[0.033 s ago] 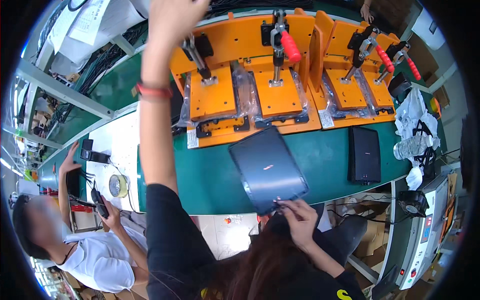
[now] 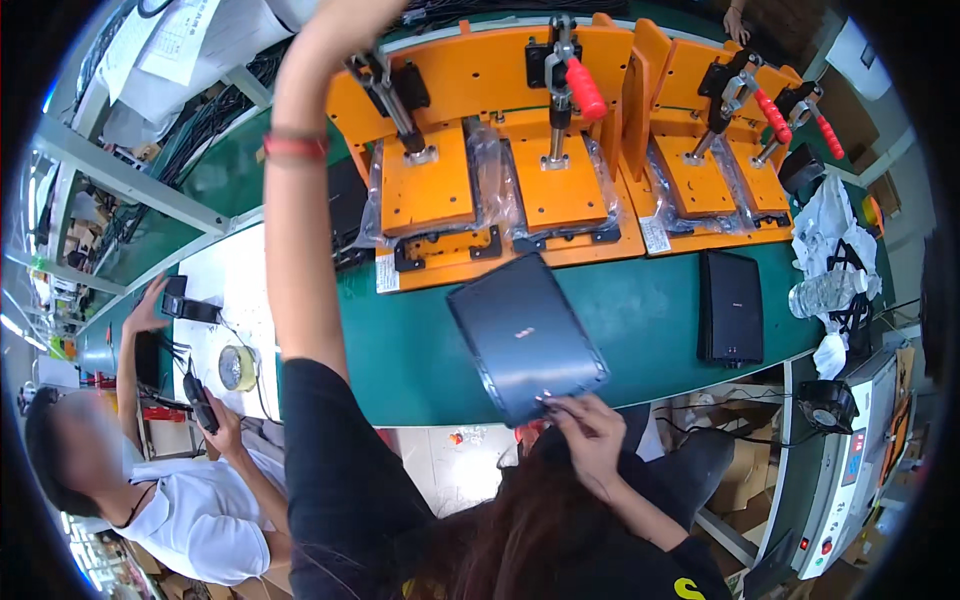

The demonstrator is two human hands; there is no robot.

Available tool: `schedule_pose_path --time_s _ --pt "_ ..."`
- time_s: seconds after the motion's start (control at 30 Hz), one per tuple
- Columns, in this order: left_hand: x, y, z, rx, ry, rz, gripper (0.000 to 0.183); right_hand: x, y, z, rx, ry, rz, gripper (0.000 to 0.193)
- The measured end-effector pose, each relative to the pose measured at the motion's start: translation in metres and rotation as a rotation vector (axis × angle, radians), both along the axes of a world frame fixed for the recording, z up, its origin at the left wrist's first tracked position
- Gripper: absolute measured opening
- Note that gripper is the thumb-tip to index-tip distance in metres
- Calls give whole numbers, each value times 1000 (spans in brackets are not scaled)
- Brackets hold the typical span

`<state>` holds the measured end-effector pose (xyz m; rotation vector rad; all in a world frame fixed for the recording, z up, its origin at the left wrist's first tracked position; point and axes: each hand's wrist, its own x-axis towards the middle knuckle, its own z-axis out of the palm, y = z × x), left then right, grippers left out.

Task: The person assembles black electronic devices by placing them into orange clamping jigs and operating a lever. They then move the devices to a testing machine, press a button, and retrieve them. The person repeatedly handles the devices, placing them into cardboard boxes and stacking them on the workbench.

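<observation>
My right hand [image 2: 590,435] pinches the near edge of a dark flat rectangular panel [image 2: 525,335], which is held tilted above the front of the green table [image 2: 640,310]. My left arm, with a red wristband [image 2: 295,147], reaches straight up. My left hand [image 2: 340,18] sits at the top edge of the picture, just above the black lever of a toggle clamp [image 2: 385,90] on the left orange jig [image 2: 425,185]. The picture's rim cuts off its fingers, so its grip is unclear.
Further orange jigs [image 2: 700,180] with red-handled clamps [image 2: 585,90] line the back of the table. A second black panel [image 2: 730,305] lies flat to the right, near a water bottle [image 2: 825,292] and white cloth [image 2: 830,225]. A co-worker [image 2: 190,520] sits lower left by a tape roll [image 2: 238,367].
</observation>
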<state>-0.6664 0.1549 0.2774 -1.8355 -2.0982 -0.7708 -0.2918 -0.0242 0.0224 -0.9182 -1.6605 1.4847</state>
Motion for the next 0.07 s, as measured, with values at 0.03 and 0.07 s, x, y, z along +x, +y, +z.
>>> schedule_pose_path --time_s 0.03,0.07 --pt "-35 22 -8 -100 -243 -251 65 -12 -2 -1 1 -27 19 24" --pt "-49 28 -23 -37 -332 -300 69 -29 3 8 41 -6 29 22"
